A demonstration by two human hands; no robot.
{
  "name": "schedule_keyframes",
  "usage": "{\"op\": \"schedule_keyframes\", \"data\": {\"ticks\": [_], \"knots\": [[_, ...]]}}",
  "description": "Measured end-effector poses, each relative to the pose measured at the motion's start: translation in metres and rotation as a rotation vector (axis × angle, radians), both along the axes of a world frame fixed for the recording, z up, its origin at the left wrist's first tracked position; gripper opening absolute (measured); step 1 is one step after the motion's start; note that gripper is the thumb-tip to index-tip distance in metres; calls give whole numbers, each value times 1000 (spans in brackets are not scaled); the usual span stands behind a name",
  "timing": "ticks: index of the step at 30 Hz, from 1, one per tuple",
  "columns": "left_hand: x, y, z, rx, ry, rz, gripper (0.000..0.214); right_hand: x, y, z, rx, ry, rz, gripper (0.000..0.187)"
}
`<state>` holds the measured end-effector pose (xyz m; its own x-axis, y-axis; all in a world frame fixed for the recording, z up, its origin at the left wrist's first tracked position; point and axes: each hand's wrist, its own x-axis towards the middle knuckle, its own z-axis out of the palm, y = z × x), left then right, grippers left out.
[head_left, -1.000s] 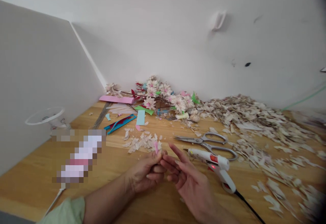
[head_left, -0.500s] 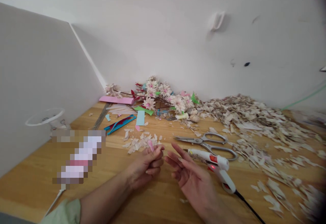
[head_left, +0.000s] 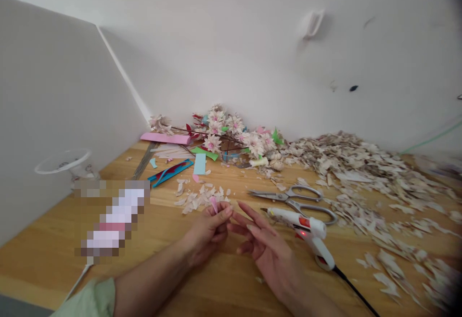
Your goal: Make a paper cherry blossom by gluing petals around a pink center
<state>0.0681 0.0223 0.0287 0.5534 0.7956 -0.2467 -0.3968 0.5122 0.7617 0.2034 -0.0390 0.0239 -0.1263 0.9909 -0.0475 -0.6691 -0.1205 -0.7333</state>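
Between the thumb and fingers of my left hand [head_left: 211, 233] is a small pink piece of paper [head_left: 214, 204], its flared end poking up above the knuckles. My right hand [head_left: 269, 247] is turned palm inward with its fingers apart and holds nothing visible. Its fingertips reach close to the left fingertips; whether they touch, I cannot tell. Just behind the hands lies a small heap of pale petal-like flakes [head_left: 200, 197]. Right of my right hand, a white glue gun [head_left: 306, 225] with a lit red light lies on its side, and grey-handled scissors [head_left: 294, 196] rest behind it.
Pale dried flakes [head_left: 339, 156] are piled at the back right and scattered down the right side. White-pink flower sprays [head_left: 234, 132] lie along the wall. Pink crepe paper [head_left: 166, 138], blue strips [head_left: 170, 172], a light blue card [head_left: 199, 164] and a clear plastic cup [head_left: 81, 163] are left.
My right hand has moved slightly left, its fingertips closer to my left hand. The left hand keeps the pink paper piece. The whole view has shifted a little.
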Motion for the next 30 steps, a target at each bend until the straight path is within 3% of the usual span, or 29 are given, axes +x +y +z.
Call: {"op": "schedule_keyframes", "data": {"ticks": [8, 13, 16, 30], "knots": [[1, -2, -2, 15, -14, -2, 38, 3, 1, 0, 1, 6, 9, 39], [-5, 0, 7, -67, -174, -74, 41, 2, 5, 2, -57, 59, -36, 38], [-11, 4, 13, -71, -256, -48, 41, -1, 5, 0, -71, 43, -45, 39], [-5, 0, 10, 49, 53, -99, 37, 4, 3, 7, -69, 73, -18, 44]]}}
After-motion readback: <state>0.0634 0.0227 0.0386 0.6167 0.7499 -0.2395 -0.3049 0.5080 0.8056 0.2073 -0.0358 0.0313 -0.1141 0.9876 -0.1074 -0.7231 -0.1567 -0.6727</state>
